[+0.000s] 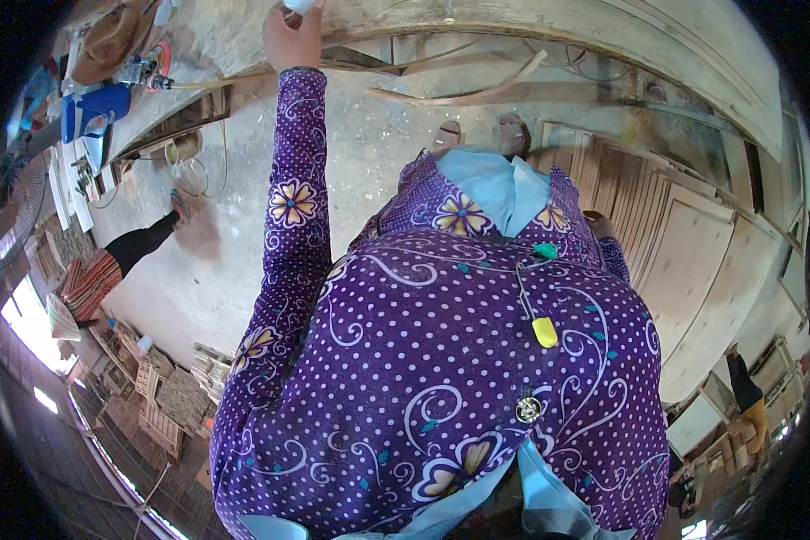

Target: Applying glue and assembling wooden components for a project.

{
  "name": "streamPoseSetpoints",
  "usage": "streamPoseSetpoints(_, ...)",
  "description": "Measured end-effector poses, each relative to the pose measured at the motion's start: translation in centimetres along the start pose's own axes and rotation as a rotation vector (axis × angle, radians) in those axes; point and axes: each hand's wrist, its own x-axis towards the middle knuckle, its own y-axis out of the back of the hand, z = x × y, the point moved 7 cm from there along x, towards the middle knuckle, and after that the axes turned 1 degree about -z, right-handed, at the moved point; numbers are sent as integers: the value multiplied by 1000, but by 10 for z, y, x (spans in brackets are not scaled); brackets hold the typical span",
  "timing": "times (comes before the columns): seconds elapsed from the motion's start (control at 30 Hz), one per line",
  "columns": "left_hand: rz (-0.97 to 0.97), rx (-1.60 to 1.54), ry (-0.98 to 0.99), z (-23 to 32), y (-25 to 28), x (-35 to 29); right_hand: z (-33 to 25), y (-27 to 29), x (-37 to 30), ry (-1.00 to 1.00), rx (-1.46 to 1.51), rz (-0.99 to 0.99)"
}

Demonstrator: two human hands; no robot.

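Observation:
At the top edge, my left hand reaches over a pale wooden workbench. Its fingers are closed round a small whitish thing, which the frame's edge cuts off, so its kind does not show. My right hand hangs low beside my body, mostly hidden by my purple flowered shirt; its fingers cannot be made out. The nearest things to it are wooden panels with slats, standing to the right.
A thin hose with a metal fitting runs along the bench. To the left lie a blue case and a brown rounded object. A person in a striped top is at far left, near stacked wood pieces.

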Motion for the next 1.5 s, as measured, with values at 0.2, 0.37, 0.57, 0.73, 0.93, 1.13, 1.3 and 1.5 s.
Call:
streamPoseSetpoints(0.2, -7, -352, -203, 42, 23, -46, -53, 38, -12, -53, 467, 100)
streamPoseSetpoints(0.37, -365, -500, -165, 76, -14, -131, -76, 62, 6, 34, 500, 56)
streamPoseSetpoints(0.57, -467, -513, -142, 69, -56, -188, -72, 114, 16, 416, 20, 244)
streamPoseSetpoints(0.73, -495, -481, 14, 48, -79, -183, -99, 160, -6, 544, -1015, 480)
streamPoseSetpoints(0.93, -473, -312, 86, 52, -93, -158, 19, 187, 33, 167, 76, 312)
streamPoseSetpoints(1.13, -313, -157, 35, 46, -88, -147, -31, 174, 16, 265, 643, 122)
streamPoseSetpoints(1.3, -244, -141, -32, 50, -85, -136, -77, 170, -17, 415, 496, 212)
streamPoseSetpoints(1.5, -258, -28, -51, 43, -86, -129, -101, 156, -25, 304, 840, 69)
